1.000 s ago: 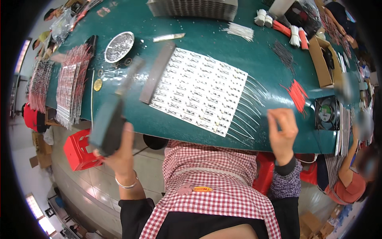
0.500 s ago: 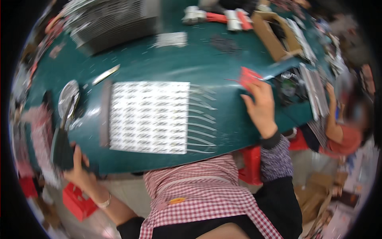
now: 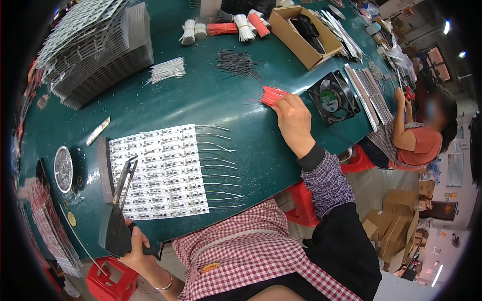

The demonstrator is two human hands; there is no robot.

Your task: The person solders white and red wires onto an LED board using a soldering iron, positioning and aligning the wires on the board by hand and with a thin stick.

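My left hand is wrapped round the handle of a dark soldering gun. The gun's thin metal tip hangs over the left part of a white panel of small circuit boards. Short white wires stick out in a row from the panel's right edge. Further right, my right hand closes its fingertips on a small bundle of red wires on the green table. Its fingertips are partly hidden, so how many wires they grip does not show.
A round metal dish and a pale flat blade lie left of the panel. Beyond are white wires, black wires and a stack of panels. A black fan stands near a cardboard box. A co-worker sits at right.
The soldering gun has gone from over the metal dish to over the panel. My right hand stays at the red wires, its fingers now closer together. The whole view has shifted.
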